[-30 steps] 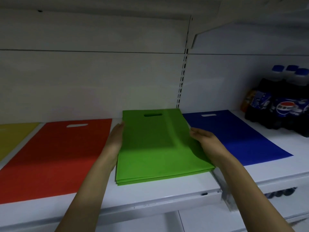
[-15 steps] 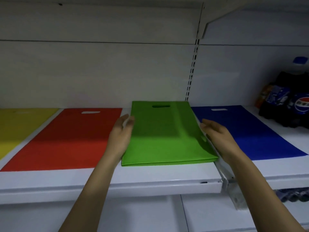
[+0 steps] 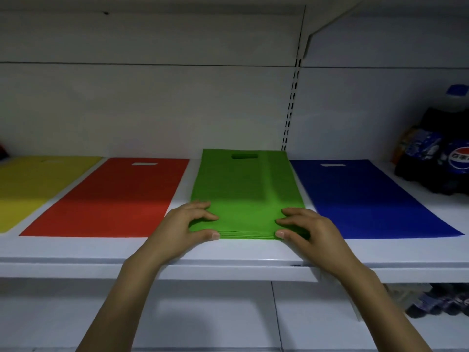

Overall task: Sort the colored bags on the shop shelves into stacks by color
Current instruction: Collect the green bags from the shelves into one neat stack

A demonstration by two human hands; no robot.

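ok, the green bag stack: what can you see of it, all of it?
The green stack is several thin, flat bags that look like matte fabric, with layered edges showing at the front. A handle cutout sits near the far end. It lies flat on the white shelf between the red bag and the blue bag, with shelf showing on both sides. The left hand and right hand grip its near corners, fingers on top, thumbs at the front edge.

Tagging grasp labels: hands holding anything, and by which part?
The green bag stack: left hand pinches its near-left corner, right hand its near-right corner, thumbs at the front edge, fingers on top.
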